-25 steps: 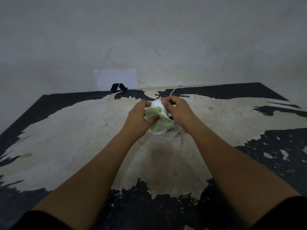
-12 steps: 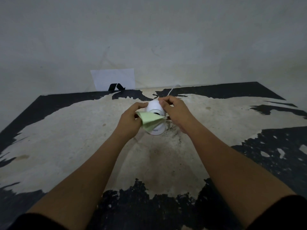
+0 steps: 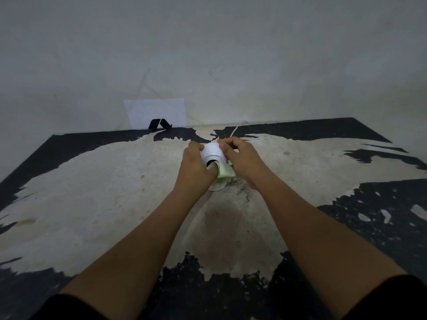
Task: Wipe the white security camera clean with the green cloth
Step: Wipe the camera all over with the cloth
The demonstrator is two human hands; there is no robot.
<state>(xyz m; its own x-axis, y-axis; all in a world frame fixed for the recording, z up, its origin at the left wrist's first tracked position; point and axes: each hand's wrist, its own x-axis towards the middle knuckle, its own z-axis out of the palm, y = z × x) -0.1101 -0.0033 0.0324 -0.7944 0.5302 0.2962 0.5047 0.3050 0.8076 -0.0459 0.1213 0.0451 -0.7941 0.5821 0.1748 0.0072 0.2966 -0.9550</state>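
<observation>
The white security camera point(image 3: 212, 151) stands on the worn table point(image 3: 115, 192), its round head and dark lens showing between my hands. My left hand point(image 3: 195, 167) grips the green cloth point(image 3: 223, 172) and presses it against the camera's front, just below the lens. The cloth hangs down over the camera's body, hiding most of the base. My right hand point(image 3: 240, 158) clasps the right side and top of the camera head. A thin white cable point(image 3: 235, 129) runs from behind the camera toward the wall.
A white sheet of paper point(image 3: 154, 112) leans against the wall behind the table, with a small black stand point(image 3: 159, 124) in front of it. The tabletop is black with large patches worn pale. The wall rises right behind the table's far edge.
The cloth has moved from across the camera's front down below the lens, with my left hand pushing in closer. My right hand keeps its hold on the camera head.
</observation>
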